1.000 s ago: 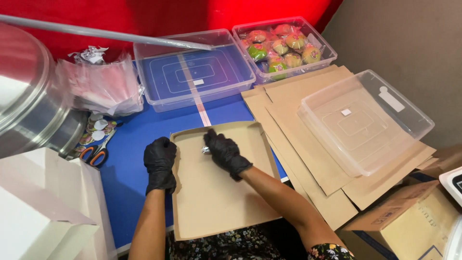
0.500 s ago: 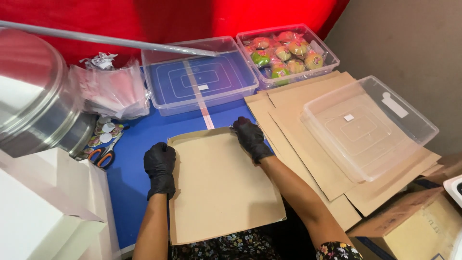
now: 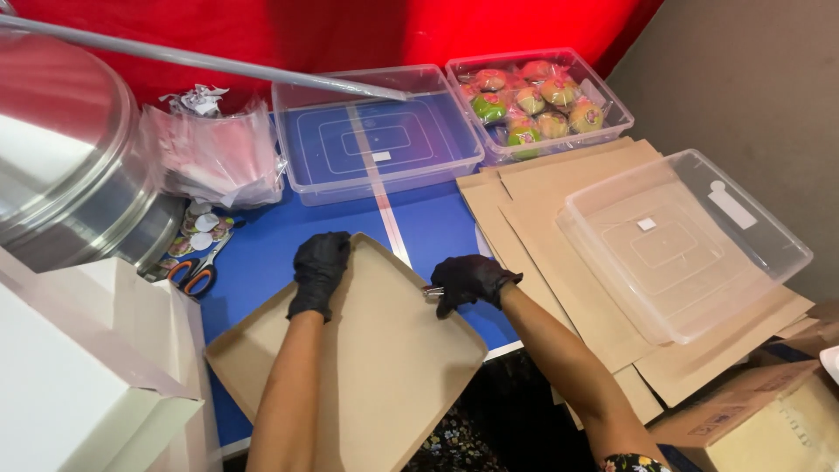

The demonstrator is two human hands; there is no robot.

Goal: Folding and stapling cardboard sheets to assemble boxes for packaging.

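A shallow brown cardboard tray (image 3: 384,358) lies turned at an angle on the blue table (image 3: 262,245), one corner pointing away from me. My left hand (image 3: 320,269), in a black glove, grips the tray's far left edge near that corner. My right hand (image 3: 468,281), also gloved, is closed around a small silver metal tool (image 3: 433,294) pressed against the tray's right edge. What kind of tool it is stays mostly hidden in the hand.
An empty clear plastic tub (image 3: 377,131) and a tub of wrapped round items (image 3: 535,100) stand at the back. An upturned clear tub (image 3: 682,240) rests on flat cardboard sheets (image 3: 542,205) at right. Scissors (image 3: 199,271), round stickers, plastic bags (image 3: 214,157), a metal drum (image 3: 61,166) and white boxes (image 3: 79,376) crowd the left.
The tray has been rotated counter-clockwise to sit diagonally. My left hand moved up to its far corner; my right hand with the metal tool shifted from the far edge to the right edge.
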